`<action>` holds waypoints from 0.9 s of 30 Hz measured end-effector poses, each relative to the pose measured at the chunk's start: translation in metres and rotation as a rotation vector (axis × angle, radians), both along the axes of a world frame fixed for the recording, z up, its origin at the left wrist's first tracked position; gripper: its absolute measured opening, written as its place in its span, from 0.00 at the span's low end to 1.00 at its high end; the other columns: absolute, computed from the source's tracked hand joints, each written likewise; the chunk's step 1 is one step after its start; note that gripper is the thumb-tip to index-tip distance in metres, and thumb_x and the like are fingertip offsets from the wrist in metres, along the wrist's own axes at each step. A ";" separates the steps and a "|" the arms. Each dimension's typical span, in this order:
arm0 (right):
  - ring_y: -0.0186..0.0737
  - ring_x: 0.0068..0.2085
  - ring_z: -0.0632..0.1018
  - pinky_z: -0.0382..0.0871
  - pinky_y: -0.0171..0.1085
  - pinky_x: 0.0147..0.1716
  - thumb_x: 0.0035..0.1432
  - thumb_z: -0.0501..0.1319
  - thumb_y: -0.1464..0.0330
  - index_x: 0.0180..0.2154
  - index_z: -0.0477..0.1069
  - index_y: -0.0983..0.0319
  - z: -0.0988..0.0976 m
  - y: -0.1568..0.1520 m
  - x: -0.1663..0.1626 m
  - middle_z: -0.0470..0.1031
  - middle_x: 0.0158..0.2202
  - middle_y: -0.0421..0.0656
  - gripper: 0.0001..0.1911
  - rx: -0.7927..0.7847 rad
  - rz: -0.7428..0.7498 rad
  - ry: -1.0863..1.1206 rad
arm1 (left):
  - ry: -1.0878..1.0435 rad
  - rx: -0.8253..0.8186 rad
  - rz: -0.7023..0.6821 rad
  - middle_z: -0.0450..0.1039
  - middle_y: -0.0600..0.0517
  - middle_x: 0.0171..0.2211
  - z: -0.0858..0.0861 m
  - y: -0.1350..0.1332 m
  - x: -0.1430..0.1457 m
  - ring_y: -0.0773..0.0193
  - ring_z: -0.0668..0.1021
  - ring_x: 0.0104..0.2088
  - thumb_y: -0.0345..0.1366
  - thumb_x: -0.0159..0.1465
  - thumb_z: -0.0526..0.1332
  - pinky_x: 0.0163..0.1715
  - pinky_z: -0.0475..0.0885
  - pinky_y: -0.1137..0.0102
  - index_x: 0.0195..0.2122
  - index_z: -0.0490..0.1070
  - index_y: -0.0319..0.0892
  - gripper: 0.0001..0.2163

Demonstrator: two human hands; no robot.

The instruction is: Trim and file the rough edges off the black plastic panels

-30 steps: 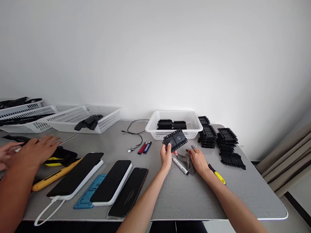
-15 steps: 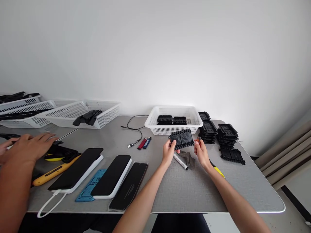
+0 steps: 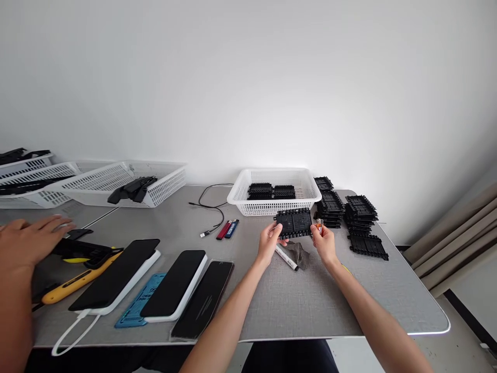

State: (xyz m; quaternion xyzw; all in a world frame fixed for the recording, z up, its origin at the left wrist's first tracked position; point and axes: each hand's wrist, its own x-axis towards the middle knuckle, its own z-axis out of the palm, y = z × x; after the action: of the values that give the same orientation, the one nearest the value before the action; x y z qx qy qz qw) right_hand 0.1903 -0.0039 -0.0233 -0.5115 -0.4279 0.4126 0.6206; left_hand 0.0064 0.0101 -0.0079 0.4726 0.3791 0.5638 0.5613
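Note:
My left hand [image 3: 268, 242] grips the left end of a black plastic panel [image 3: 294, 224] with toothed long edges, thumb on its face. The panel is tilted up above the table, in front of the white basket. My right hand [image 3: 324, 244] is closed around a small see-through orange lighter [image 3: 320, 225], its thumb and fingers at the panel's right end. Under the hands lie a white marker [image 3: 287, 258] and a crumpled grey cloth [image 3: 300, 256]. A yellow-handled tool [image 3: 347, 269] is mostly hidden by my right forearm.
A white basket [image 3: 275, 208] holds several black panels. More panels are stacked to the right [image 3: 360, 208]. Phones [image 3: 174, 282], a cable [image 3: 212, 207], red and blue flat pieces [image 3: 228, 229] and a yellow cutter [image 3: 79, 280] lie leftward. Another person's hand [image 3: 33, 241] is at far left.
The panel has turned more squarely toward me and shifted slightly right. My right hand has come up against its right end. The other person's hand has moved left.

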 end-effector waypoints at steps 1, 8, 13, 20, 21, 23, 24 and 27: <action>0.29 0.21 0.55 0.49 0.32 0.19 0.52 0.63 0.47 0.32 0.65 0.61 -0.001 0.001 0.001 0.53 0.20 0.32 0.24 0.005 -0.023 -0.009 | -0.010 -0.003 -0.005 0.78 0.46 0.35 0.000 0.001 -0.001 0.64 0.79 0.24 0.51 0.56 0.66 0.21 0.75 0.71 0.45 0.73 0.36 0.24; 0.34 0.24 0.62 0.56 0.34 0.22 0.54 0.60 0.49 0.31 0.65 0.60 0.004 -0.001 0.003 0.61 0.22 0.36 0.21 0.029 -0.102 -0.106 | -0.045 -0.037 -0.037 0.80 0.42 0.39 -0.010 0.008 -0.006 0.57 0.83 0.31 0.46 0.52 0.72 0.25 0.78 0.68 0.52 0.72 0.32 0.30; 0.42 0.36 0.70 0.63 0.37 0.33 0.60 0.53 0.51 0.39 0.68 0.61 0.019 -0.012 0.000 0.71 0.32 0.44 0.20 0.104 -0.175 -0.224 | -0.086 -0.078 -0.041 0.81 0.44 0.36 -0.013 0.008 -0.006 0.57 0.83 0.31 0.43 0.53 0.72 0.38 0.81 0.61 0.51 0.73 0.34 0.27; 0.38 0.30 0.63 0.59 0.37 0.31 0.66 0.46 0.53 0.33 0.61 0.58 0.028 -0.026 -0.008 0.61 0.28 0.39 0.18 0.141 -0.106 -0.220 | -0.103 -0.082 -0.026 0.81 0.45 0.33 -0.012 0.007 -0.005 0.57 0.83 0.32 0.44 0.52 0.73 0.43 0.80 0.56 0.50 0.72 0.36 0.27; 0.38 0.28 0.60 0.57 0.36 0.29 0.65 0.45 0.52 0.31 0.60 0.58 0.026 -0.026 -0.011 0.58 0.26 0.38 0.19 0.129 -0.041 -0.167 | -0.108 -0.085 -0.034 0.81 0.46 0.33 -0.012 0.007 -0.004 0.57 0.83 0.32 0.44 0.52 0.73 0.43 0.80 0.56 0.50 0.72 0.36 0.28; 0.37 0.27 0.57 0.54 0.35 0.26 0.63 0.45 0.50 0.28 0.57 0.58 0.023 -0.026 -0.018 0.54 0.25 0.37 0.21 0.069 0.131 -0.027 | -0.115 -0.089 -0.050 0.81 0.46 0.33 -0.013 0.006 -0.003 0.57 0.83 0.32 0.45 0.51 0.73 0.43 0.80 0.57 0.50 0.71 0.36 0.29; 0.36 0.26 0.57 0.53 0.35 0.25 0.62 0.45 0.49 0.27 0.56 0.58 0.022 -0.027 -0.023 0.54 0.24 0.37 0.21 0.032 0.213 0.036 | -0.114 -0.087 -0.059 0.81 0.45 0.34 -0.013 0.006 -0.003 0.57 0.83 0.33 0.46 0.51 0.73 0.43 0.79 0.57 0.50 0.71 0.36 0.29; 0.35 0.25 0.57 0.50 0.33 0.21 0.59 0.46 0.48 0.26 0.54 0.58 0.020 -0.030 -0.035 0.54 0.23 0.37 0.21 -0.095 0.435 0.181 | -0.104 -0.075 -0.080 0.81 0.44 0.34 -0.013 0.005 -0.001 0.55 0.83 0.35 0.46 0.51 0.73 0.44 0.79 0.58 0.50 0.71 0.36 0.29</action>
State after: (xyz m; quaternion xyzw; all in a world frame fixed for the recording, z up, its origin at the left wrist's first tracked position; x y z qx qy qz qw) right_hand 0.1554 -0.0342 -0.0031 -0.3968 -0.4509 0.6004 0.5280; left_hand 0.0052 0.0152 -0.0206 0.4361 0.3512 0.5501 0.6195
